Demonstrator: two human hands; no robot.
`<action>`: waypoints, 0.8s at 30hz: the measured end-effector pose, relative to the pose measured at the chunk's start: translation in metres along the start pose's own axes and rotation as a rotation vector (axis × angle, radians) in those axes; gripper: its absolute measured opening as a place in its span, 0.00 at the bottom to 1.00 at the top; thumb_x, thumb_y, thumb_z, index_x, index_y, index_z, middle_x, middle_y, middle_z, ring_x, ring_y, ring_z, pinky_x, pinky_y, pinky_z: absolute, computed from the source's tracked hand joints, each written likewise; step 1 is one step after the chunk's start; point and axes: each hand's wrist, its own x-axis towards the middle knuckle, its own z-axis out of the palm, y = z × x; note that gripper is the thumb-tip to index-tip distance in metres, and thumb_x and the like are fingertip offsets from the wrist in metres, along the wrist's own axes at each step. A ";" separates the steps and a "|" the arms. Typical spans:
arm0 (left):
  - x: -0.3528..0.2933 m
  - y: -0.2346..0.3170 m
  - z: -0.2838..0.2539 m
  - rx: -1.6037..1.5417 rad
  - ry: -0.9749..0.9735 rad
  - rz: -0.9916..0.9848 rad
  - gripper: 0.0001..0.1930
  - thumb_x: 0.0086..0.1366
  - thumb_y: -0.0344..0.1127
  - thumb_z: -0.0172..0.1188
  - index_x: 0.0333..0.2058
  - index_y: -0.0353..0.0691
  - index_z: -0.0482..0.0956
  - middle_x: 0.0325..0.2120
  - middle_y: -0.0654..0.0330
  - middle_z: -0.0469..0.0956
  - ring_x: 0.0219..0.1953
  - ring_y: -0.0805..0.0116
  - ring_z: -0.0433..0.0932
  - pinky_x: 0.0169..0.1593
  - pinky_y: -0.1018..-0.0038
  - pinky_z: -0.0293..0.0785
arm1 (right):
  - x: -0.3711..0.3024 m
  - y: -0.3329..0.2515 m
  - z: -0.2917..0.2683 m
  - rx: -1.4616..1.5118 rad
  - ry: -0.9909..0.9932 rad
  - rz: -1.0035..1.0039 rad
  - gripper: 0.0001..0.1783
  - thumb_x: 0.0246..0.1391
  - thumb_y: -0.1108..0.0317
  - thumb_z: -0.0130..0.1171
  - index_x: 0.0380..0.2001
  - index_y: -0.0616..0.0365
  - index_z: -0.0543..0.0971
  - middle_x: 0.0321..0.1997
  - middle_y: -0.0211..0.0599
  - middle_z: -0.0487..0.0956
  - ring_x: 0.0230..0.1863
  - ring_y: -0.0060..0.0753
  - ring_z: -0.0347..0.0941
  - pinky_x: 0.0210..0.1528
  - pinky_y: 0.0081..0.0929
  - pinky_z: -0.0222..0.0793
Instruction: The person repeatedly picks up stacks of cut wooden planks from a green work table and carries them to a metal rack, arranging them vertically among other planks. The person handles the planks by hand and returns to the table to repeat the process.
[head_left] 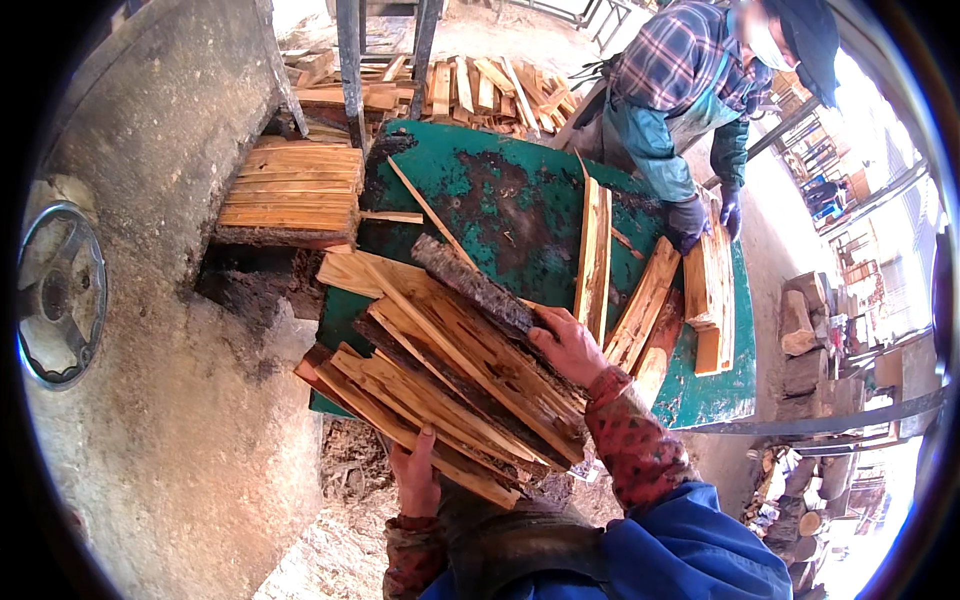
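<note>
One green table is filling the middle; one co-worker is standing at its far right, gripping other boards. The bundle is spanning the table's near left edge; contact with the top is uncertain. The stack is sitting beyond its far end. The left hand is clamping the bundle's near side, thumb uppermost; the right hand is clamping its opposite side.

Handling: pieces are fanning unevenly, so squeezing equally from both sides and gripping closer to mid-length would probably be steadying the far ends.

Counts: one stack, one bundle; at least six pieces are showing in it, overlap hiding more. At least three loose slats are lying alongside.
</note>
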 end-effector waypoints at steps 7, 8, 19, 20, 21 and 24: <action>0.004 -0.002 -0.002 -0.030 0.066 -0.023 0.31 0.58 0.36 0.67 0.56 0.31 0.65 0.50 0.57 0.71 0.49 0.66 0.72 0.52 0.71 0.70 | -0.004 -0.047 -0.010 -0.333 -0.364 -0.171 0.32 0.51 0.49 0.64 0.50 0.64 0.74 0.45 0.51 0.76 0.43 0.51 0.76 0.43 0.39 0.73; 0.005 -0.003 -0.006 -0.039 0.064 -0.020 0.31 0.58 0.36 0.67 0.56 0.31 0.65 0.50 0.57 0.71 0.49 0.66 0.72 0.53 0.71 0.70 | -0.003 -0.056 -0.013 -0.329 -0.377 -0.247 0.28 0.51 0.51 0.65 0.46 0.63 0.77 0.41 0.45 0.78 0.38 0.42 0.78 0.38 0.36 0.74; -0.005 0.004 0.003 -0.070 0.014 0.012 0.32 0.59 0.39 0.66 0.58 0.33 0.62 0.50 0.56 0.71 0.50 0.62 0.73 0.51 0.67 0.73 | 0.061 0.104 -0.025 -0.473 0.182 0.632 0.47 0.35 0.47 0.70 0.55 0.62 0.65 0.53 0.56 0.69 0.58 0.57 0.62 0.58 0.47 0.61; -0.005 0.002 0.002 -0.066 0.018 0.024 0.32 0.59 0.39 0.66 0.58 0.33 0.62 0.49 0.55 0.72 0.50 0.61 0.74 0.50 0.66 0.75 | 0.063 0.111 -0.025 -0.477 0.201 0.620 0.46 0.34 0.48 0.70 0.55 0.63 0.66 0.52 0.57 0.69 0.57 0.57 0.63 0.57 0.46 0.62; -0.004 0.001 0.000 -0.061 0.018 0.021 0.32 0.60 0.39 0.66 0.58 0.33 0.63 0.49 0.55 0.72 0.49 0.61 0.74 0.50 0.66 0.75 | 0.063 0.117 -0.025 -0.478 0.218 0.611 0.46 0.33 0.50 0.70 0.55 0.63 0.66 0.52 0.58 0.69 0.56 0.58 0.64 0.57 0.46 0.64; -0.002 0.000 -0.001 -0.057 0.015 0.001 0.31 0.59 0.39 0.66 0.57 0.33 0.63 0.49 0.56 0.72 0.49 0.63 0.74 0.50 0.67 0.74 | 0.060 0.157 -0.040 -0.238 0.338 0.541 0.44 0.32 0.54 0.69 0.53 0.64 0.68 0.51 0.61 0.69 0.54 0.58 0.67 0.55 0.43 0.67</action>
